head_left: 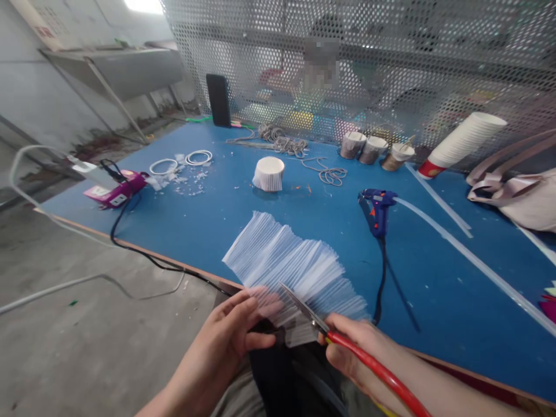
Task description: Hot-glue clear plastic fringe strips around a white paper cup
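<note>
A sheer white pleated fabric strip [286, 249] lies fanned out at the table's near edge. My left hand [237, 321] is at its near left side, fingers spread, with the fingertips showing through the sheer fabric and the thumb apart from them. In my right hand [351, 341] is a pair of red-handled scissors [313, 315], gripped with the blades pointing up and left over the fabric. The blades look nearly closed. Beyond the fabric stands a paper cup [269, 174] wrapped in white pleated fabric.
A blue glue gun [377, 208] with a long glue stick lies at right. Behind are cord [282, 142], small wrapped cups [373, 150], stacked paper cups [464, 142] and a phone [218, 99]. At left are a purple power strip [119, 188], white rings [198, 157] and scraps.
</note>
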